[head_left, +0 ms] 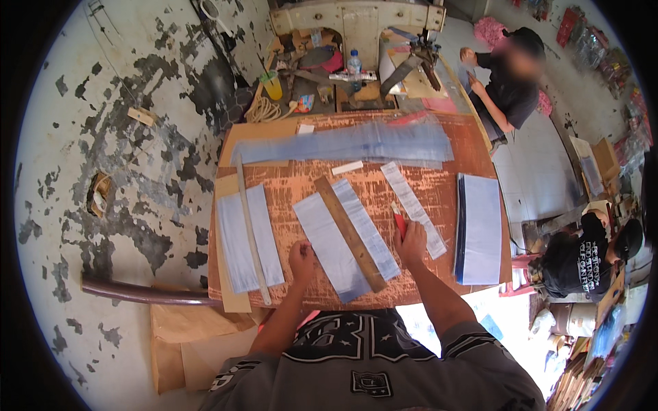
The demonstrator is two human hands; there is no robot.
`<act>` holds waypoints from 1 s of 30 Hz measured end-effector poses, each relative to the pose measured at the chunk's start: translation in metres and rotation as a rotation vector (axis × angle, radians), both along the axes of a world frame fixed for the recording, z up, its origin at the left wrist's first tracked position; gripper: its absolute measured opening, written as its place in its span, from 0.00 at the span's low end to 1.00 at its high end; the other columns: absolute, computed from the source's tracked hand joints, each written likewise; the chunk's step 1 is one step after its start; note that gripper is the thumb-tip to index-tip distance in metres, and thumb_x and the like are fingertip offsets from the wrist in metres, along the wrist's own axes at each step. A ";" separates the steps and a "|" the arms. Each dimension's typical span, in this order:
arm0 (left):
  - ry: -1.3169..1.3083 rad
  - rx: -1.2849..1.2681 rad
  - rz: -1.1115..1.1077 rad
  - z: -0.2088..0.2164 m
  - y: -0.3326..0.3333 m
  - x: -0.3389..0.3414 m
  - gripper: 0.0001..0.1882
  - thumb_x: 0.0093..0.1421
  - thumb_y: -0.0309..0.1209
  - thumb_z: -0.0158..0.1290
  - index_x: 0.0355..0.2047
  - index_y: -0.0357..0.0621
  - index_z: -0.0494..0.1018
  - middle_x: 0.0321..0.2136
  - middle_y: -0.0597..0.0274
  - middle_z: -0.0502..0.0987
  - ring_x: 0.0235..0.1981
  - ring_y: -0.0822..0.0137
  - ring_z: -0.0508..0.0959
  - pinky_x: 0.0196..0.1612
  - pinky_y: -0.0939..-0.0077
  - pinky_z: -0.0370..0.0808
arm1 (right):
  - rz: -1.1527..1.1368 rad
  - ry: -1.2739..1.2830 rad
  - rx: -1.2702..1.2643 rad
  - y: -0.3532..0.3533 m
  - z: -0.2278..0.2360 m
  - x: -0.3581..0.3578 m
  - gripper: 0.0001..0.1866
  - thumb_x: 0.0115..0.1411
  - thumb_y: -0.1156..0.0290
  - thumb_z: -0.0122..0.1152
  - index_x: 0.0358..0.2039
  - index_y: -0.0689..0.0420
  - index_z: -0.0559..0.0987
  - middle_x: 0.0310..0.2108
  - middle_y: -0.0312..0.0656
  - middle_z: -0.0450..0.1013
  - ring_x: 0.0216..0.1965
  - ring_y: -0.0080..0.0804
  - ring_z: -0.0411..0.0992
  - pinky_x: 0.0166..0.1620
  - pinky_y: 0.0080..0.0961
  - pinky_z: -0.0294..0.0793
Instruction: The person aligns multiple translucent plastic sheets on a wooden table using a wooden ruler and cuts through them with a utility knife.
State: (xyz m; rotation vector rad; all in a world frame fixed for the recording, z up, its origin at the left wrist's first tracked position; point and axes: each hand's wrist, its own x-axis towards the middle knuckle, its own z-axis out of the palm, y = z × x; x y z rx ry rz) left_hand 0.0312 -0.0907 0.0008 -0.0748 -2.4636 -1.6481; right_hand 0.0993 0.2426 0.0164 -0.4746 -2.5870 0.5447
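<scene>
On the worn reddish-brown table, a bluish clear plastic sheet (320,236) lies slanted in front of me. A brown wooden straightedge (351,233) rests lengthwise over it, with another plastic part (367,226) on its right side. My right hand (412,243) is closed around a red cutter knife (399,220), its pale tip pointing away from me. Just right of that hand is a narrow plastic strip (413,205). My left hand (301,260) is curled at the sheet's left edge; whatever its fingers pinch is too small to make out.
At left, a metal ruler (251,233) crosses a plastic stack (236,240) on cardboard. Another stack (480,229) lies at the right edge. Long plastic sheets (349,145) span the back, before a sewing machine (356,34) and a bottle (354,65). Two people are at right.
</scene>
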 end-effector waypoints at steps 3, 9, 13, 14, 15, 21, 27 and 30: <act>-0.239 0.086 0.042 -0.013 -0.007 -0.010 0.04 0.65 0.27 0.54 0.35 0.39 0.76 0.25 0.64 0.75 0.26 0.71 0.73 0.33 0.72 0.73 | 0.010 0.009 0.003 0.002 -0.009 0.000 0.17 0.62 0.61 0.59 0.43 0.61 0.73 0.38 0.52 0.70 0.44 0.54 0.70 0.48 0.48 0.68; 0.046 -0.156 0.060 0.030 0.015 -0.018 0.08 0.62 0.29 0.58 0.39 0.38 0.75 0.31 0.56 0.76 0.35 0.60 0.77 0.41 0.68 0.74 | 0.046 0.107 -0.229 0.005 -0.006 -0.001 0.15 0.68 0.64 0.55 0.44 0.65 0.73 0.38 0.57 0.72 0.43 0.58 0.70 0.48 0.49 0.67; 0.148 -0.360 -0.257 0.056 0.071 -0.029 0.23 0.59 0.37 0.63 0.49 0.36 0.70 0.46 0.49 0.73 0.50 0.51 0.74 0.54 0.59 0.71 | -0.018 0.101 -0.442 0.012 0.002 0.019 0.13 0.70 0.68 0.51 0.47 0.66 0.71 0.40 0.60 0.72 0.43 0.58 0.71 0.47 0.48 0.68; 0.113 -0.516 -0.327 0.057 0.073 -0.031 0.31 0.57 0.41 0.65 0.54 0.36 0.68 0.53 0.47 0.72 0.57 0.48 0.71 0.58 0.56 0.69 | -0.010 0.094 -0.503 0.007 0.004 0.021 0.13 0.70 0.68 0.51 0.47 0.66 0.71 0.39 0.60 0.72 0.42 0.58 0.71 0.47 0.47 0.68; 0.110 -0.605 -0.361 0.054 0.076 -0.035 0.38 0.56 0.47 0.65 0.59 0.35 0.65 0.57 0.45 0.68 0.61 0.47 0.66 0.62 0.54 0.65 | -0.007 0.087 -0.563 0.003 0.007 0.025 0.13 0.70 0.69 0.50 0.48 0.65 0.70 0.39 0.60 0.72 0.42 0.58 0.71 0.46 0.47 0.69; -0.116 -1.079 -0.578 0.053 0.095 -0.061 0.68 0.49 0.72 0.57 0.73 0.36 0.41 0.74 0.43 0.41 0.76 0.46 0.38 0.73 0.41 0.44 | -0.011 0.017 -0.831 -0.010 0.018 0.067 0.14 0.70 0.71 0.50 0.53 0.63 0.69 0.36 0.53 0.73 0.35 0.43 0.75 0.38 0.38 0.72; -0.139 -1.101 -0.630 0.038 0.085 -0.066 0.71 0.47 0.75 0.55 0.74 0.37 0.38 0.75 0.43 0.39 0.76 0.47 0.37 0.72 0.35 0.42 | -0.034 -0.156 -0.887 -0.039 0.029 0.108 0.17 0.67 0.69 0.57 0.53 0.61 0.73 0.32 0.48 0.76 0.30 0.35 0.75 0.36 0.33 0.73; -0.103 -1.036 -0.627 0.030 0.081 -0.066 0.70 0.47 0.75 0.55 0.74 0.38 0.38 0.75 0.42 0.38 0.76 0.46 0.37 0.71 0.33 0.42 | -0.031 -0.216 -0.895 -0.052 0.025 0.124 0.14 0.65 0.67 0.61 0.48 0.61 0.77 0.31 0.47 0.77 0.29 0.33 0.75 0.34 0.33 0.73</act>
